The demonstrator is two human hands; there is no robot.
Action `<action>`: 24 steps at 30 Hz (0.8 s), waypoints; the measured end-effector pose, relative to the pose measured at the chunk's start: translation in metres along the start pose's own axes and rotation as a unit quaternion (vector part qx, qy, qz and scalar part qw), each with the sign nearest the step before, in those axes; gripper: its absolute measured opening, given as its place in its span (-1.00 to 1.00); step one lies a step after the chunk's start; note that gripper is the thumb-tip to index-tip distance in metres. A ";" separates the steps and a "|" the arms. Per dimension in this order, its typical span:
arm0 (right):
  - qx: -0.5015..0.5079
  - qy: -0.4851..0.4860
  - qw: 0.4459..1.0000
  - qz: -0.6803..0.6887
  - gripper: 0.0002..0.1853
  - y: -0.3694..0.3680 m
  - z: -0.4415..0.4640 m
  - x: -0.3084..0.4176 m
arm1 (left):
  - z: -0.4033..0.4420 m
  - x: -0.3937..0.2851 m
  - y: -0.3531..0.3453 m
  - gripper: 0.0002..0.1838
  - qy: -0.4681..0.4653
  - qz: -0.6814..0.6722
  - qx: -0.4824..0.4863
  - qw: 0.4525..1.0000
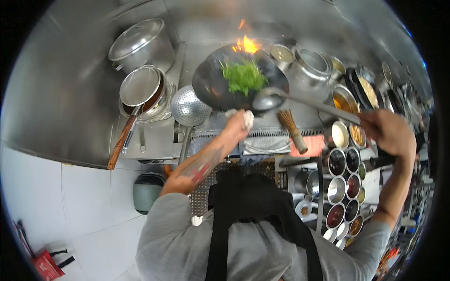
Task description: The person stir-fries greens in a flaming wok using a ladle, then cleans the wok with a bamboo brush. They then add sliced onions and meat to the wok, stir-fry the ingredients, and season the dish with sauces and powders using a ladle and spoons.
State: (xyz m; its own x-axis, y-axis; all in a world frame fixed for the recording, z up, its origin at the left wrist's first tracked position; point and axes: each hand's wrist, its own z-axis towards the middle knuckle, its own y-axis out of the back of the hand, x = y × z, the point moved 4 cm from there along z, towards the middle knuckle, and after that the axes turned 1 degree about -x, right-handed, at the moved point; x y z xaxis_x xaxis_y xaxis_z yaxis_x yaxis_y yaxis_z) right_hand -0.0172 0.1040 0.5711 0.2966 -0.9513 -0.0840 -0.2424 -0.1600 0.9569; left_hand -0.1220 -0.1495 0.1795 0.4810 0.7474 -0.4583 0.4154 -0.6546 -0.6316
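My left hand (pixel 237 124) is closed at the near rim of a black wok (pixel 206 79), with a white cloth (pixel 248 120) bunched between the fingers and the metal. Green leafy vegetables (pixel 244 77) lie heaped in the wok. Orange flames (pixel 247 44) rise at its far edge. On the right, my right hand (pixel 388 132) grips the end of a long-handled ladle (pixel 318 107). The ladle's bowl hangs over the wok's near right rim, beside the greens; whether it touches the rim I cannot tell.
Left of the wok stand a lidded pot (pixel 140 44), a strainer (pixel 139 86) on a pot, and a perforated skimmer (pixel 190 107). A bamboo brush (pixel 293 131) lies by a pink cloth (pixel 309 146). Several sauce containers (pixel 336 161) and metal pots (pixel 314 65) crowd the right.
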 end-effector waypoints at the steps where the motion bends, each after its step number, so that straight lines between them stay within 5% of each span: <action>1: -0.025 0.017 0.999 0.024 -0.70 -0.001 -0.005 -0.006 | -0.016 -0.002 -0.005 -0.83 0.003 0.025 0.004 1.000; 4: -0.044 0.042 0.998 0.010 -0.67 -0.029 0.033 0.013 | -0.025 -0.038 -0.047 -0.87 0.018 0.026 0.010 0.999; 5: -0.012 0.038 0.999 0.025 -0.67 -0.046 0.062 0.017 | -0.021 -0.041 -0.061 -0.85 -0.003 -0.047 -0.053 0.997; 7: -0.046 0.040 0.996 0.069 -0.66 -0.100 0.120 0.017 | 0.050 -0.008 -0.040 -0.87 -0.035 -0.093 0.020 0.995; 10: -0.148 0.014 0.985 0.084 -0.62 -0.161 0.171 0.034 | 0.106 0.039 0.011 -0.93 -0.098 0.041 0.058 0.993; 14: -0.247 -0.010 0.946 0.210 -0.61 -0.179 0.127 0.032 | 0.072 0.049 0.026 -0.88 -0.023 0.126 -0.005 0.992; 19: -0.251 -0.070 0.886 0.384 -0.59 -0.270 0.070 -0.007 | 0.117 -0.011 -0.019 -0.88 -0.099 -0.050 -0.053 0.992; 20: -0.056 -0.151 0.670 0.725 -0.63 -0.270 0.059 0.011 | 0.133 -0.016 -0.018 -0.86 -0.083 -0.023 -0.009 0.996; 21: -0.033 -0.170 0.556 0.813 -0.69 -0.279 0.054 0.015 | 0.150 -0.016 -0.010 -0.83 -0.065 0.008 0.035 0.997; 23: -0.258 -0.155 0.828 0.474 -0.72 -0.327 0.057 0.001 | 0.148 -0.019 -0.001 -0.79 -0.058 -0.028 0.190 0.980; 24: -0.164 -0.232 0.681 0.675 -0.70 -0.313 0.043 0.009 | 0.125 -0.019 0.006 -0.75 -0.034 -0.075 0.129 0.988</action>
State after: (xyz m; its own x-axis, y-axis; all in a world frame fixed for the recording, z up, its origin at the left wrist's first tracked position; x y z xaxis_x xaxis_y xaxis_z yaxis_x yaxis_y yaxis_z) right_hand 0.0218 0.1339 0.2588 -0.3342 -0.1655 0.9279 0.2382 0.9377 0.2530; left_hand -0.2254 -0.1534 0.1067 0.3724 0.8454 -0.3830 0.2628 -0.4918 -0.8301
